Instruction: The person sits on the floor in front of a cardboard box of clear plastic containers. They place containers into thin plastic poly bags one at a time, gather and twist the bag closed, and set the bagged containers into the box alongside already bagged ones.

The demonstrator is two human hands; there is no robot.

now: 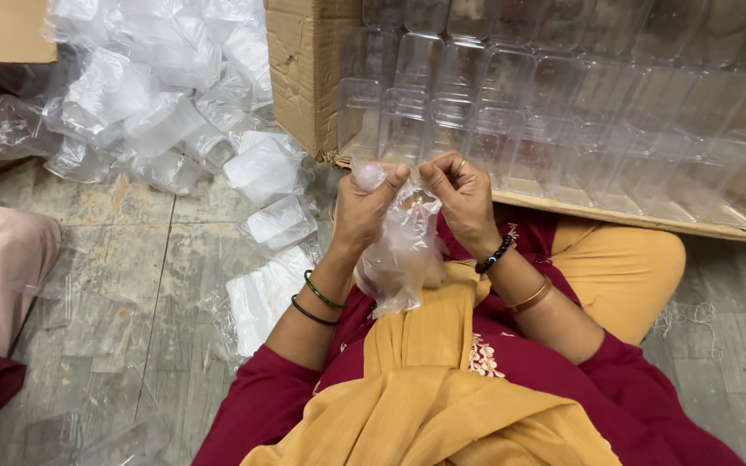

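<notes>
Head view: both hands, left hand [363, 210] and right hand [464, 197], pinch clear plastic bag [401, 255] hanging lengthwise downward.

Checked the head cam feed. I saw dark red sleeves pushed up past the elbows, mustard-yellow scarf down the front, mustard trousers, pale embroidery on the red top. Left hand [363, 210] wore two thin bangles, green and black. Right hand [462, 197] had a ring, black bead bracelet, copper-coloured bangle further up the forearm.
</notes>
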